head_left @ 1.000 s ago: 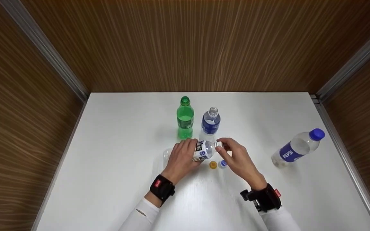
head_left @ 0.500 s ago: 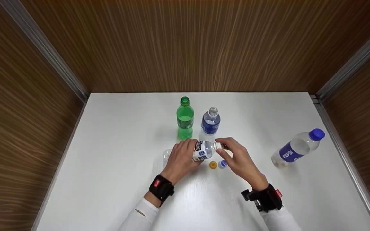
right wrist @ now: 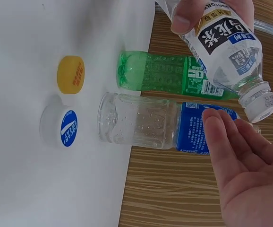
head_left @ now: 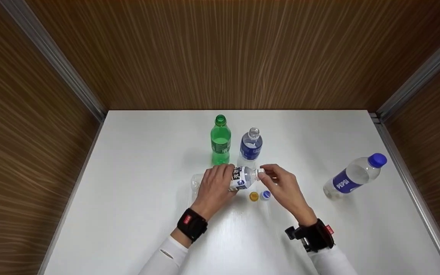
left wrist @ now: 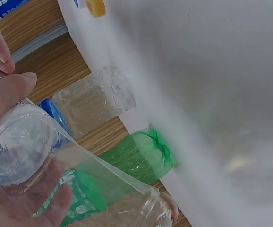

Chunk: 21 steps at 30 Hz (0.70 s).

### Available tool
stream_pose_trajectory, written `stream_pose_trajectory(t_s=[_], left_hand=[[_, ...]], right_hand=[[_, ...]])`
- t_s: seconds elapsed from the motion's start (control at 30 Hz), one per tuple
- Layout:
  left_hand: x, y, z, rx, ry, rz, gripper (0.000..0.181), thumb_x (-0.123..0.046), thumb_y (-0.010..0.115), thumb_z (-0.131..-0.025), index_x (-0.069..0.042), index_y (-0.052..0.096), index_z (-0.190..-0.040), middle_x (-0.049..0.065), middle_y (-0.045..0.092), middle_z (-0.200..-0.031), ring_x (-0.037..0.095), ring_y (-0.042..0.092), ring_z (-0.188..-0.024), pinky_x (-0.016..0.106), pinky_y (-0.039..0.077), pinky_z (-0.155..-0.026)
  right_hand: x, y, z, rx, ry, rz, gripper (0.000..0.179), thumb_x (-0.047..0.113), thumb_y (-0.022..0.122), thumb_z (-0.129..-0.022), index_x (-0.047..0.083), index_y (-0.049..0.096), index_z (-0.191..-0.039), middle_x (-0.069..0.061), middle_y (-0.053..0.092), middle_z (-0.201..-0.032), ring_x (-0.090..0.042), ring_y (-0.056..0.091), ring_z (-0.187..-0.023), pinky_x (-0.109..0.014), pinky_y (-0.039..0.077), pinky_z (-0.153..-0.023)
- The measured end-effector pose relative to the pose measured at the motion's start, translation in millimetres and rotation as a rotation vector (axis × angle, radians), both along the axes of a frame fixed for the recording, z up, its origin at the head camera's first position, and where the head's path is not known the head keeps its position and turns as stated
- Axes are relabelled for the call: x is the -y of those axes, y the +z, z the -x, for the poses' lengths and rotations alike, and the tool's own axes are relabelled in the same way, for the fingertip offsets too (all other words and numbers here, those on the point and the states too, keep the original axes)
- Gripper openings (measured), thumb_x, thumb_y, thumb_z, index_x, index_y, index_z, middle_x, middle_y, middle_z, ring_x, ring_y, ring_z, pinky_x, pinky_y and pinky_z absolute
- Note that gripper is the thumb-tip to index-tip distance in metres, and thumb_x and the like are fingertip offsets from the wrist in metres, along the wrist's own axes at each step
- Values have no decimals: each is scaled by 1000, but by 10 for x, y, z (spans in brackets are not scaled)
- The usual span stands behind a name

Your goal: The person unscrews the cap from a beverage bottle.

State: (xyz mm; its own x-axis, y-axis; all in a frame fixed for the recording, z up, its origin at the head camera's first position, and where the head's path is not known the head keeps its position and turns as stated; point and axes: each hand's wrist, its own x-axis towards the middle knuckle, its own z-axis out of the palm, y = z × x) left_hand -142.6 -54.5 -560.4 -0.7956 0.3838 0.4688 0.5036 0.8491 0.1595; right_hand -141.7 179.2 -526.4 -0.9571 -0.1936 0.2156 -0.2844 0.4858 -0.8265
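Note:
My left hand grips a clear plastic tea bottle round its body. The bottle is tilted nearly level, its neck pointing right. A white cap sits on the neck. My right hand is beside the cap; in the right wrist view its fingers are extended and look apart from the cap, with the thumb at the frame edge. Below stand an orange bottle cap and a white-and-blue bottle cap on the table. The left palm is partly hidden behind the bottle in the left wrist view.
An uncapped green bottle and an uncapped blue-labelled bottle stand just beyond the hands. A larger Pepsi bottle with a blue cap stands to the right. Wood-grain panels enclose the white table.
My right fingers have shifted around the white cap, coming onto the neck and then back off it. The held bottle has barely moved. The other bottles and loose caps stay put.

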Motion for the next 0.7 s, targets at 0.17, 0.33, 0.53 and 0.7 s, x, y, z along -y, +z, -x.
stream_pose_trajectory(t_s=[0.17, 0.33, 0.53, 0.7], left_hand=[[13, 14, -18, 42, -10, -6, 78, -37, 94, -71, -7, 55, -131, 8, 63, -120, 24, 62, -108, 39, 53, -93], [23, 18, -37, 101, -18, -23, 78, -36, 94, -72, -7, 54, -133, 9, 62, -123, 25, 62, -111, 40, 53, -94], [22, 23, -36, 127, -26, -44, 76, -36, 93, -73, -7, 54, -132, 8, 63, -122, 24, 62, -109, 39, 54, -93], [34, 28, -34, 170, -33, -63, 74, -38, 92, -75, -7, 55, -130, 8, 63, -120, 24, 62, -107, 38, 53, -89]], right_hand=[[6, 38, -22, -7, 8, 35, 26, 17, 76, -96, 0, 72, -116, -1, 73, -96, -16, 69, -86, -27, 58, -77], [-1, 59, -44, -18, 51, 67, 29, 14, 77, -94, 0, 71, -120, 0, 72, -100, -16, 70, -92, -33, 60, -83], [-15, 62, -46, -33, 99, 111, 30, 8, 76, -94, -1, 70, -122, -3, 71, -109, -19, 70, -99, -41, 60, -87], [-6, 46, -45, -58, 128, 124, 31, 3, 76, -93, -2, 69, -122, -7, 70, -116, -22, 69, -105, -39, 59, -90]])
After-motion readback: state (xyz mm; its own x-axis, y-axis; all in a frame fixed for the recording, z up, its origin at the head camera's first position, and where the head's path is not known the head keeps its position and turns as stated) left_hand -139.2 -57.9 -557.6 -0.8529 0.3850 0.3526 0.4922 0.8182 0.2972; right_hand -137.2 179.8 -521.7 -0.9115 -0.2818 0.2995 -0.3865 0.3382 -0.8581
